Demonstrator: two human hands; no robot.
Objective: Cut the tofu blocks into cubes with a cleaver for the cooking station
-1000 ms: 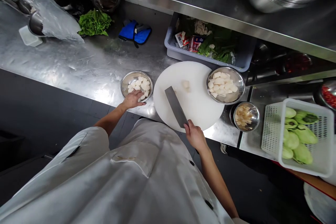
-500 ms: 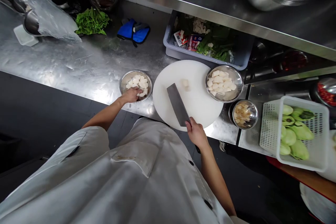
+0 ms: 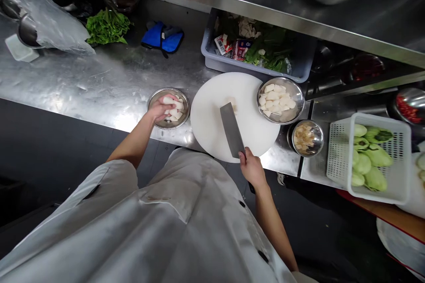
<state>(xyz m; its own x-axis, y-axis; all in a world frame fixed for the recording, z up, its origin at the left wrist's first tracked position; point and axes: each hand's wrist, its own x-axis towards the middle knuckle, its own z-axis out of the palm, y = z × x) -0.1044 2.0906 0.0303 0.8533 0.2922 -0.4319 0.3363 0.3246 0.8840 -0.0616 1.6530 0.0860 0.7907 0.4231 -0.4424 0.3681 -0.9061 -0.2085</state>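
My left hand [image 3: 161, 109] is in the left steel bowl [image 3: 152, 97], its fingers curled around some white pieces [image 3: 177, 107] of what looks like peeled vegetable; more of them lie beneath. In my right hand [image 3: 252, 168] is the handle of a cleaver [image 3: 232, 130]. Its blade slants up and to the left over the round white cutting board [image 3: 209, 137]. A pale stain marks the board behind the blade tip. At the board's right edge stands another steel bowl [image 3: 288, 117] with several larger white pieces [image 3: 277, 99].
Right of the board are a small bowl of pale brown scraps [image 3: 304, 137] and a white basket [image 3: 338, 150] of green squash-like vegetables. Behind it sits a grey-blue bin [image 3: 212, 63] of greens and packets. Leafy lettuce [image 3: 108, 26] and a blue cloth item [image 3: 162, 37] lie back left.
My left hand has turned and gathered white pieces inside the bowl. The cleaver blade has swung slightly right over the board. The whole view has shifted a little.
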